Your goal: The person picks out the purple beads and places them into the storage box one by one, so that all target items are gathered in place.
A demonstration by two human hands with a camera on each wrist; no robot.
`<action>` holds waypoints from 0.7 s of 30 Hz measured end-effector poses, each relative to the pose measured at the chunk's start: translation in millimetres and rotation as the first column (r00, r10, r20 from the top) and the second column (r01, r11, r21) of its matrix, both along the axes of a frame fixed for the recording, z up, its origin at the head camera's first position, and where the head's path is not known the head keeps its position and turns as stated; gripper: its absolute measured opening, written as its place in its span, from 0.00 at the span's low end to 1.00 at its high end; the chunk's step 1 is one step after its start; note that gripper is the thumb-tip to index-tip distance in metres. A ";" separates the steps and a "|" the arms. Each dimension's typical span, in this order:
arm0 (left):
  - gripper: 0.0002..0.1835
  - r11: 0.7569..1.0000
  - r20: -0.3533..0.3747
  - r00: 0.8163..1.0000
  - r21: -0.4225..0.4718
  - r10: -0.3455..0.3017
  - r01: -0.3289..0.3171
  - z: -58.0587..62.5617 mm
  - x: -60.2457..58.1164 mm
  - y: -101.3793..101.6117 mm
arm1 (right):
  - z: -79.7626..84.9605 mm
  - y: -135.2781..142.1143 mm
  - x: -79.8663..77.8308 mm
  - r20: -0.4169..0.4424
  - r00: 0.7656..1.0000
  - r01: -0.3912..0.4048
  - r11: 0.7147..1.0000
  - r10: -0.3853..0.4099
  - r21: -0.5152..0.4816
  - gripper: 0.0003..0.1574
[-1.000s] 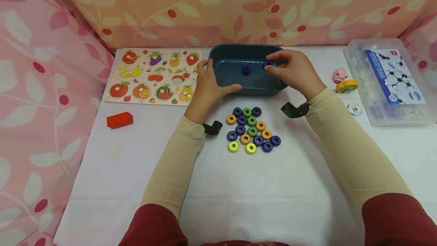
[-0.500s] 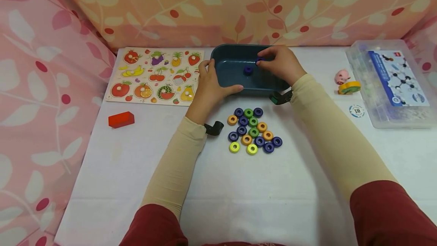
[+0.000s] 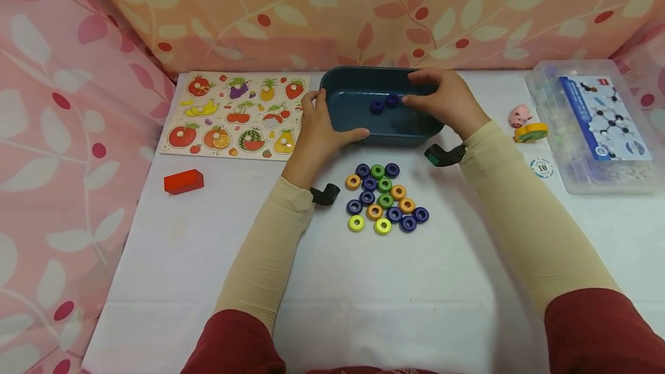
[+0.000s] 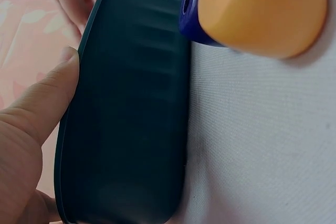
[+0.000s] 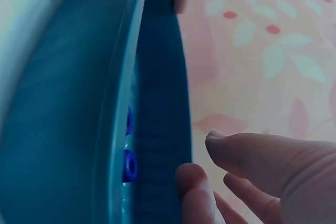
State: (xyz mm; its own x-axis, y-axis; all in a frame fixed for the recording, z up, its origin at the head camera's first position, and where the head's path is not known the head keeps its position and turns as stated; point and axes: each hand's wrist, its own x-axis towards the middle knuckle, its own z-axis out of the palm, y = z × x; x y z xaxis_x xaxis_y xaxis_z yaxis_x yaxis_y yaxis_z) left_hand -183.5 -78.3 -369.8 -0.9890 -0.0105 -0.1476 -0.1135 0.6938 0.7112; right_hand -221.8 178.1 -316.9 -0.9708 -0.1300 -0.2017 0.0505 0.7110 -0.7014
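A dark teal plastic tub (image 3: 358,138) stands at the back of the table, with two dark blue ring beads (image 3: 392,100) lying side by side on its floor. At its left end my left hand (image 3: 318,134) grips the tub, fingers bent over the left rim and thumb along the near rim. My right hand (image 3: 448,98) is over the tub's right end, thumb and fingers apart, holding nothing. Its thumb tip is close to the right-hand bead. In the right wrist view the beads (image 5: 130,166) show past the tub's rim, apart from the fingers.
In front of the tub lies a cluster of several blue, green, orange (image 3: 407,205) and yellow ring beads. A fruit puzzle board (image 3: 228,117) and a red block (image 3: 184,182) are left. Right are a pig figure (image 3: 519,116), a yellow-green toy (image 3: 530,132), a round token (image 3: 542,168) and a clear case (image 3: 605,126).
My right hand moved left with a blue bead, let it go beside the other one in the tub, then drew back to the right. My left hand stayed in place.
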 end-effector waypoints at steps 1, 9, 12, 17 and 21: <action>0.71 1.000 0.001 1.000 0.001 -0.001 0.001 0.1 0.0 0.2 | 1.9 0.8 3.5 0.005 1.000 0.002 1.000 -0.002 0.000 0.43; 0.72 1.000 0.000 1.000 0.000 -0.002 0.002 1.0 1.6 1.0 | 3.9 7.0 49.4 0.048 0.999 0.008 1.000 -0.008 0.001 0.35; 0.71 1.000 0.002 1.000 0.011 -0.004 0.004 1.1 1.9 1.6 | -0.3 12.2 73.1 0.079 0.996 -0.037 0.999 0.036 0.018 0.31; 0.72 1.000 0.011 1.000 0.011 -0.001 0.001 1.1 1.9 2.1 | -20.6 26.4 114.7 0.200 0.975 -0.113 0.992 0.101 0.052 0.25; 0.71 1.000 0.009 1.000 0.012 0.000 -0.001 2.5 1.6 1.3 | -38.2 33.4 140.5 0.247 0.959 -0.155 0.986 0.137 0.057 0.23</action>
